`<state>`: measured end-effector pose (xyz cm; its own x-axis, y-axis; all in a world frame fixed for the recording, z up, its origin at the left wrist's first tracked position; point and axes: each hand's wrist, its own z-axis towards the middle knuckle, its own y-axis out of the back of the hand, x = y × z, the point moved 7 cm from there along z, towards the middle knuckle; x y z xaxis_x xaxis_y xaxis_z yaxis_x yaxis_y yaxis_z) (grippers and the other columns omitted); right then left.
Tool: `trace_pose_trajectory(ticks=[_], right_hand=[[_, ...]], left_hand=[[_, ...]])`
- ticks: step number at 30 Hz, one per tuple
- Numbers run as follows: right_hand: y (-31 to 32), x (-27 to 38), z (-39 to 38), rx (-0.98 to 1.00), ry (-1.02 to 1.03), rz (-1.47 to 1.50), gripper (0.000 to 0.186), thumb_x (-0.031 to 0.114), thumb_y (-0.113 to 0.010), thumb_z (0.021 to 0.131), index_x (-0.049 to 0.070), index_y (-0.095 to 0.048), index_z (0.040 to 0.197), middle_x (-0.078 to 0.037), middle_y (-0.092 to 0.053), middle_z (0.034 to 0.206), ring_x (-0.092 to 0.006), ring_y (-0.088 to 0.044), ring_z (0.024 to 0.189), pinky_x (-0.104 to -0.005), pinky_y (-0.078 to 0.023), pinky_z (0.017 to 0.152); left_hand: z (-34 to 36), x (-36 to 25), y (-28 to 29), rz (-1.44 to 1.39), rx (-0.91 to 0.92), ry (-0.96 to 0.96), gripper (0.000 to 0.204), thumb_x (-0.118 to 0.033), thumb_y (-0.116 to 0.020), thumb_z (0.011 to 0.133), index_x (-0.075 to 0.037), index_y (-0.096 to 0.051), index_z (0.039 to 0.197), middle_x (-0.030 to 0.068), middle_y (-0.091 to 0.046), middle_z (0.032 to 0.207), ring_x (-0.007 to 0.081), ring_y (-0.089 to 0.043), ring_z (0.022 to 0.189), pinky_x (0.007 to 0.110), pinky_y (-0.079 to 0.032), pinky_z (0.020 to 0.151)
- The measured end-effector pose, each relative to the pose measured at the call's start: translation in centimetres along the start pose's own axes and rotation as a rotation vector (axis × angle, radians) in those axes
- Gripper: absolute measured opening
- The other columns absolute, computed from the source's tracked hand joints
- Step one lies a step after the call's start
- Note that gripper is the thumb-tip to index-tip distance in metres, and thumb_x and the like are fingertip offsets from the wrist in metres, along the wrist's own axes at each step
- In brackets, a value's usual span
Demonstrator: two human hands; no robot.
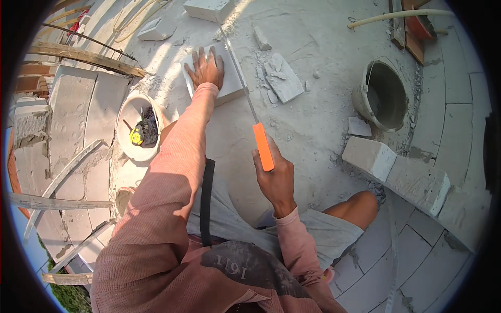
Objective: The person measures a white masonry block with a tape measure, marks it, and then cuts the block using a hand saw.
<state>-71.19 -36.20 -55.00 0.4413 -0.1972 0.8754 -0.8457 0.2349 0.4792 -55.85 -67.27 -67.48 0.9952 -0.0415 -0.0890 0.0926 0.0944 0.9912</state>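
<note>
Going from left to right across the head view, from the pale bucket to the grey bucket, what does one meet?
Pale bucket, left hand resting on a pale block, right hand holding the orange saw handle, grey bucket.

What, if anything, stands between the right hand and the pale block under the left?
Only the orange-handled saw the right hand grips; its blade lies along the right side of the pale block. Nothing else visible stands between; the left hand rests on the block.
</note>
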Motion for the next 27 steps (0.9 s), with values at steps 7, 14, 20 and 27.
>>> trace_pose_trajectory(ticks=[7,14,20,27], right_hand=[[-0.1,0.6,1.0,0.007,-0.008,0.016,0.052,0.011,-0.069,0.097,0.002,-0.055,0.147,-0.020,-0.068,0.075,-0.0355,-0.068,0.060,-0.0413,-0.053,0.059],[0.0,-0.2,-2.3,0.048,-0.135,-0.026,0.049,0.007,-0.067,0.096,0.000,-0.056,0.144,-0.020,-0.069,0.077,-0.0340,-0.070,0.063,-0.0403,-0.054,0.060],[0.8,0.7,-3.6,-0.034,-0.068,-0.038,0.049,0.005,-0.066,0.096,0.000,-0.057,0.144,-0.020,-0.071,0.079,-0.0326,-0.072,0.065,-0.0399,-0.055,0.061],[-3.2,-0.5,3.6,0.073,-0.118,-0.034,0.047,0.005,-0.065,0.097,-0.001,-0.057,0.143,-0.021,-0.073,0.085,-0.0347,-0.073,0.070,-0.0413,-0.055,0.064]], left_hand=[[-0.2,0.1,0.0,-0.053,-0.004,0.012,0.057,-0.045,-0.034,0.108,-0.024,-0.042,0.160,0.0080,-0.030,0.170,0.0282,-0.019,0.160,0.060,-0.002,0.128],[-0.2,0.1,0.2,-0.021,-0.001,0.011,0.058,-0.049,-0.033,0.108,-0.025,-0.041,0.161,0.0063,-0.030,0.170,0.0268,-0.018,0.160,0.061,-0.004,0.128],[-0.1,0.2,-0.1,-0.062,-0.017,0.001,0.057,-0.044,-0.034,0.108,-0.024,-0.042,0.160,0.0073,-0.029,0.171,0.0278,-0.019,0.160,0.061,0.000,0.128],[-0.4,0.2,0.1,-0.055,-0.002,-0.005,0.056,-0.044,-0.034,0.108,-0.025,-0.042,0.160,0.0073,-0.029,0.171,0.0278,-0.018,0.160,0.061,0.000,0.128]])
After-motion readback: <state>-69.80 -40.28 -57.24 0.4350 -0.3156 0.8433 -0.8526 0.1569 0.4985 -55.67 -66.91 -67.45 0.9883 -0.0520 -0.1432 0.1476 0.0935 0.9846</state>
